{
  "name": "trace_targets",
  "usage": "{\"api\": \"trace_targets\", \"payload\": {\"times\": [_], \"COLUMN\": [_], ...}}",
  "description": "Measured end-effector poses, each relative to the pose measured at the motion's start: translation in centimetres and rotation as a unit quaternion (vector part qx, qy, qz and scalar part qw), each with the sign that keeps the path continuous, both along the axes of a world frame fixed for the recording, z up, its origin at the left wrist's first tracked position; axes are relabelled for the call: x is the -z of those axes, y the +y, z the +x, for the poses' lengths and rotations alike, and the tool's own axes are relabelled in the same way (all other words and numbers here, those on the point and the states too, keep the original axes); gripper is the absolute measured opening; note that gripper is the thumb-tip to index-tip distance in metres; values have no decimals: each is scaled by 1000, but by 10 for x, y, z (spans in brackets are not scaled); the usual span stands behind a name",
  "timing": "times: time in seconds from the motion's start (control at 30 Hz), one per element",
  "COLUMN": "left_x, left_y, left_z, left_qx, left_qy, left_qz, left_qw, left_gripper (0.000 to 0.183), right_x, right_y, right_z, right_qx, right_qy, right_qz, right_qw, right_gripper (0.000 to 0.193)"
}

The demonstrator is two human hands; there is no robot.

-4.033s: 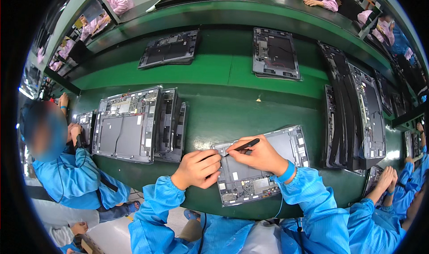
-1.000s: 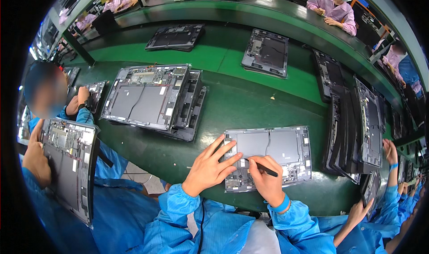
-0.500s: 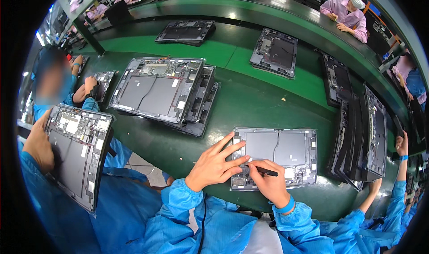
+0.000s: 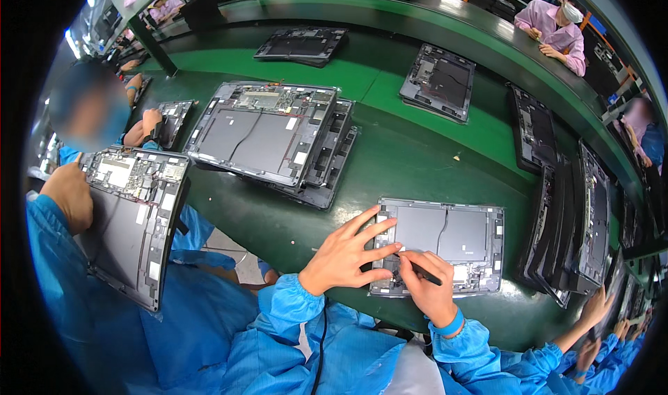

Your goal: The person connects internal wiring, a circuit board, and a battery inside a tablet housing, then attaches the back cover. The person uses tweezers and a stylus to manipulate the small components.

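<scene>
An opened tablet-like device point(image 4: 463, 235) lies flat on the green bench in front of me, its grey battery panels and circuit parts showing. My left hand point(image 4: 337, 259) rests across its left edge with fingers spread, holding nothing. In a pen-like grip, my right hand point(image 4: 430, 294) has a slim black pen-shaped tool point(image 4: 426, 273). The tool's tip is at the device's lower left part, close to my left fingertips. What exactly the tip touches is hidden by my fingers.
A stack of opened devices point(image 4: 268, 134) stands left of centre. More lean in a row point(image 4: 591, 218) at the right, and others point(image 4: 440, 82) lie on the far green strip. At the left a co-worker's hand point(image 4: 69, 197) holds up another device point(image 4: 132, 228).
The whole view has shifted slightly, with bench items sitting further right. My hands keep the same pose on the device. At the right edge, a co-worker's raised hand has come down.
</scene>
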State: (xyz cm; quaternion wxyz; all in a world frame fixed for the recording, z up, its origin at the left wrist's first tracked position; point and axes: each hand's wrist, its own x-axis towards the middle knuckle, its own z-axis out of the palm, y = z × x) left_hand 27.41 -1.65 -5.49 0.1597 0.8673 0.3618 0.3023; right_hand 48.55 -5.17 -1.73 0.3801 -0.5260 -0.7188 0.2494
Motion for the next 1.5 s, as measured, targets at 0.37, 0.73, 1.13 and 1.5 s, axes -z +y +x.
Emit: {"api": "trace_targets", "payload": {"times": [0.37, 0.73, 1.13, 1.5], "left_x": [0, -3, -2, -15], "left_y": [-1, -32, -31, -26], "left_z": [-1, 5, 8, 11], "left_qx": [-6, -55, -81, -70], "left_qy": [-14, -30, -10, -13], "left_qz": [-14, -34, 16, 0], "left_qw": [1000, 997, 997, 997], "left_gripper": [50, 47, 35, 30], "right_x": [0, 4, -1, 16], "right_y": [-2, -2, -12, -17], "right_z": [2, 3, 23, 24], "right_qx": [-51, -44, 48, 90], "right_qy": [-47, -32, -30, 46], "right_qz": [44, 46, 28, -9], "right_qw": [997, 997, 998, 995], "right_gripper": [16, 13, 10, 9]}}
